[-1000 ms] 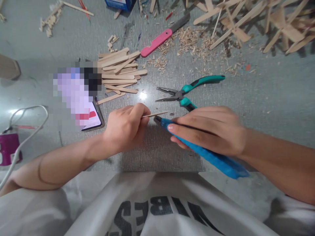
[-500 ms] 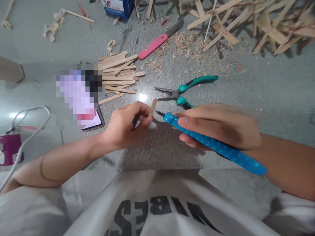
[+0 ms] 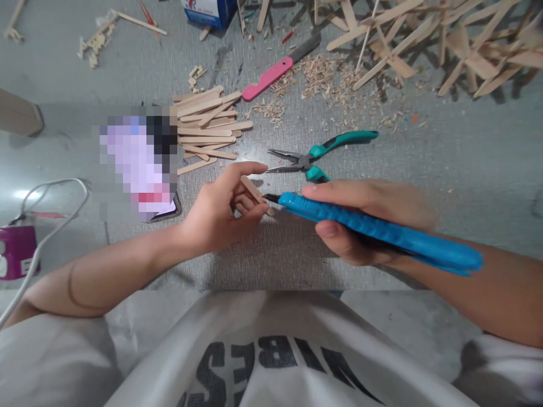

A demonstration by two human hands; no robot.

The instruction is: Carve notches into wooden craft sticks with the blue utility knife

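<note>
My left hand [image 3: 220,212] pinches a short flat piece of wooden craft stick [image 3: 254,192] between thumb and fingers, tilted, just above the grey mat. My right hand [image 3: 360,217] is wrapped round a blue utility knife [image 3: 382,229], and the knife's dark tip touches the stick piece. Teal-handled needle-nose pliers [image 3: 316,157] lie just beyond both hands. Farther off, to the left of the pliers, is a stack of whole craft sticks [image 3: 207,127].
A phone [image 3: 163,206] lies left of my left hand. A pink-handled knife [image 3: 275,70] and wood shavings [image 3: 326,76] lie farther back. Loose sticks [image 3: 445,39] fill the top right. A purple device [image 3: 14,251] with a white cable [image 3: 51,226] sits far left; a blue box [image 3: 207,11] stands at the top.
My left hand turned the stick piece from edge-on to flat and tilted. My right hand swung the blue knife more level, its tip now against the piece.
</note>
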